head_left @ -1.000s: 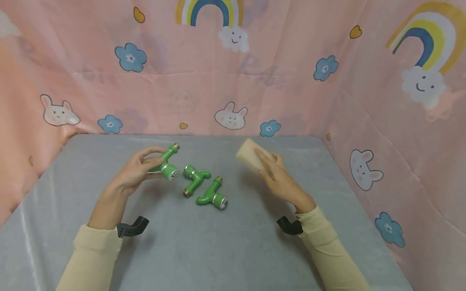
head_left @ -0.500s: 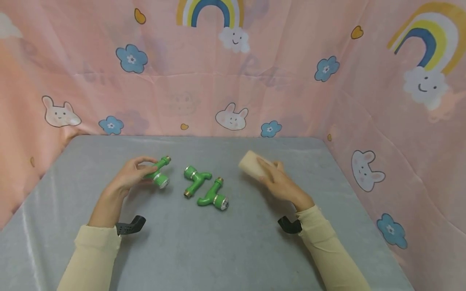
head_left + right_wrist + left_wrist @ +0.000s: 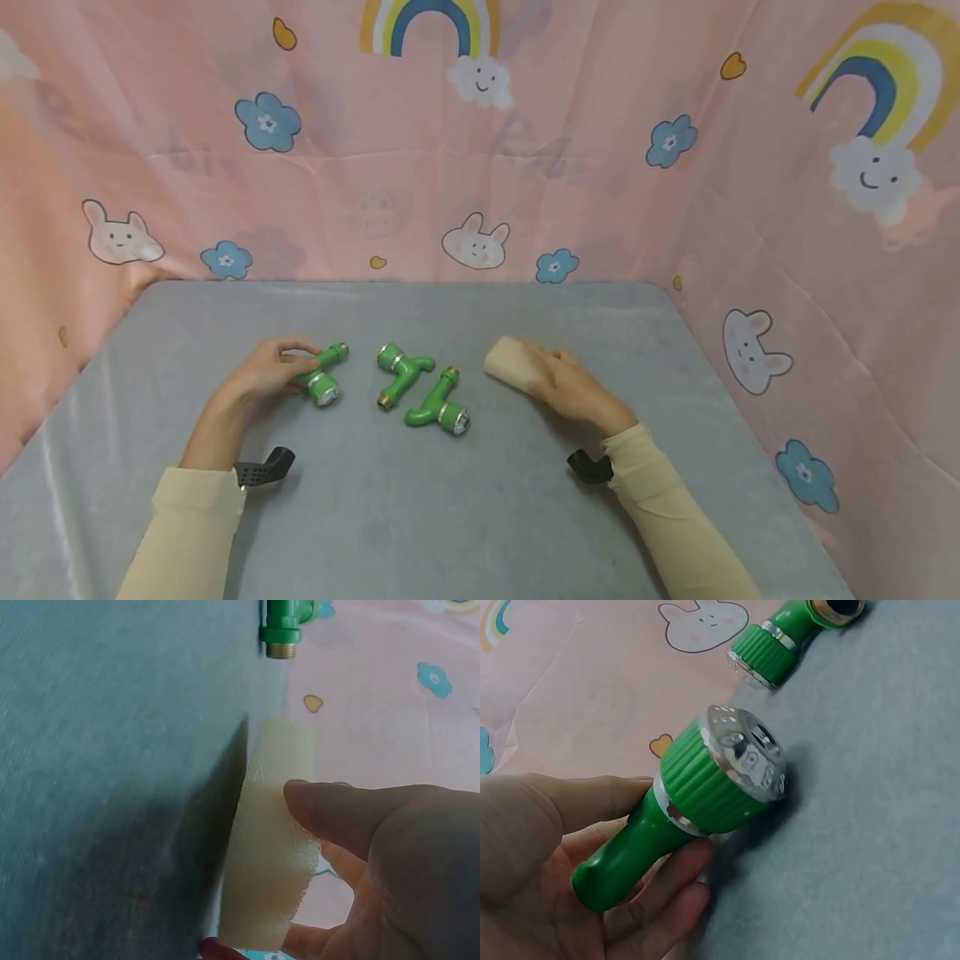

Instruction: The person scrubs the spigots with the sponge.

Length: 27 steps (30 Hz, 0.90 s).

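My left hand (image 3: 272, 370) holds a green plastic tap (image 3: 322, 387) by its body, thumb on one side and fingers curled under the other. In the left wrist view the tap's ribbed knob (image 3: 712, 780) with its shiny silver cap faces away from the palm, close over the cloth. My right hand (image 3: 576, 387) grips a pale cream sponge block (image 3: 513, 363) between thumb and fingers. The right wrist view shows the sponge (image 3: 270, 847) tilted, one edge near the grey surface and its shadow beside it.
Two more green taps lie between the hands: one tap (image 3: 406, 372) farther back, another tap (image 3: 437, 404) nearer. They rest on a grey cloth-covered table (image 3: 480, 517). A pink patterned curtain (image 3: 337, 183) hangs behind and along the sides.
Both hands have come down toward the table, the left with its tap also drifting slightly left, the right lowering the sponge. The two middle taps have stayed put.
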Each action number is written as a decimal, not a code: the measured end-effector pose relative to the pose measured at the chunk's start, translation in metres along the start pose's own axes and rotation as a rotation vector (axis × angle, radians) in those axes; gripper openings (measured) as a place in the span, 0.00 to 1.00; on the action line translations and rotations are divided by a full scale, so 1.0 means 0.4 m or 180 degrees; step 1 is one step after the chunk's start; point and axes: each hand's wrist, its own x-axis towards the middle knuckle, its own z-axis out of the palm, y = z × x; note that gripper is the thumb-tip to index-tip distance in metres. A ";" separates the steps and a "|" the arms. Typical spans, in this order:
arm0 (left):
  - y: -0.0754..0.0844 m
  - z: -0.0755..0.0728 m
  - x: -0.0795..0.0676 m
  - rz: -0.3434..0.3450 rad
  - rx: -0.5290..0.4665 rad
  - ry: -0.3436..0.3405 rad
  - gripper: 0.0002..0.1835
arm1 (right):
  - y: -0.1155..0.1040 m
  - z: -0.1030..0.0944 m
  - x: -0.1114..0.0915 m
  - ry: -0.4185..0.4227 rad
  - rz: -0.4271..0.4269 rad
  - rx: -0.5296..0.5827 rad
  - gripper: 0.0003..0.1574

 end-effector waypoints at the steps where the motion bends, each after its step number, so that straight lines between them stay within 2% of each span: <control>1: -0.001 -0.002 0.000 0.0009 0.0026 -0.0003 0.24 | 0.000 -0.001 0.001 -0.0032 0.0004 -0.0015 0.42; 13: -0.015 -0.021 -0.008 0.0166 0.0442 -0.0018 0.24 | 0.006 0.009 0.007 0.0112 0.0042 -0.0001 0.42; 20: -0.005 -0.022 -0.012 0.0343 0.0738 0.0183 0.21 | 0.005 0.000 0.010 0.0106 0.0031 -0.0059 0.42; 27: -0.004 -0.013 -0.015 0.0294 0.0868 0.0224 0.20 | 0.012 0.001 0.005 0.0044 0.0070 -0.0167 0.42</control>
